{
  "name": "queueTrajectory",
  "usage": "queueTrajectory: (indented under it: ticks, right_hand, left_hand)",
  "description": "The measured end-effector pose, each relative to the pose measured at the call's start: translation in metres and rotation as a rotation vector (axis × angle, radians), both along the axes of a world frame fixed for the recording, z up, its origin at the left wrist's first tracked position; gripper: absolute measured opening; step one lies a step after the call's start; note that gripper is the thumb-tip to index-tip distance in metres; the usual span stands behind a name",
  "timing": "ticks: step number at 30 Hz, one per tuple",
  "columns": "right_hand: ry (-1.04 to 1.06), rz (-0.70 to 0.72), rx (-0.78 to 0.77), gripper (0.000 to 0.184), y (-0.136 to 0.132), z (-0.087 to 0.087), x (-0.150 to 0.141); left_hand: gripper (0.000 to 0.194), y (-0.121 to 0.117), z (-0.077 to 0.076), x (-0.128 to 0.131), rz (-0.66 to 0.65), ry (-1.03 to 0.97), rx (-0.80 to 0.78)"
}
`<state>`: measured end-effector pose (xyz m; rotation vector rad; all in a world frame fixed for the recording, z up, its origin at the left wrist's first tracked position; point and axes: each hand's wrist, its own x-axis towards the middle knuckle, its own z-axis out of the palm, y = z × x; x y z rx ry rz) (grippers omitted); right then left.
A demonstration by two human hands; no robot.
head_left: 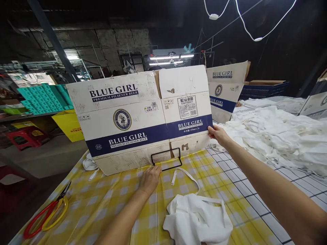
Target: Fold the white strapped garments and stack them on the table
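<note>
A flattened, folded-open cardboard beer carton [153,119] stands upright across the table, white with a blue band. My right hand [219,135] pinches its lower right edge, the thumb on the printed side. At its foot is a black wire stand [180,157], a bent rectangular frame. My left hand [150,177] is closed on the near left corner of that stand; the fingertips are partly hidden. A white strap [190,177] with a small slider lies just right of the left hand. Nearer to me, a crumpled white garment [198,219] rests on the yellow checked tablecloth [102,197].
Scissors [48,214] with red and yellow handles lie at the left. Another cardboard carton [224,90] stands behind on the right, beside a large heap of white fabric pieces [276,136]. A red stool [27,136] is off the table's left side. White cables [252,37] hang overhead.
</note>
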<state>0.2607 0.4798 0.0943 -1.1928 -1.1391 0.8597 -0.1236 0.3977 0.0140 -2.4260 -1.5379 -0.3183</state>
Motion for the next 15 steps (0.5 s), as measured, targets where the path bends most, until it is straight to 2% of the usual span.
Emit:
queueTrajectory:
  ticks: [8,15]
  right_hand:
    - [0.023,-0.017,0.002,0.040,0.0007,-0.0022,0.0004]
    - [0.066,-0.015,0.013,0.035,0.0037,-0.0010,-0.0015]
  left_hand:
    - [0.027,-0.0007,0.0009,0.0010,0.014,0.005,0.000]
    - [0.028,-0.0021,0.0024,0.0016,0.019,0.025,-0.018]
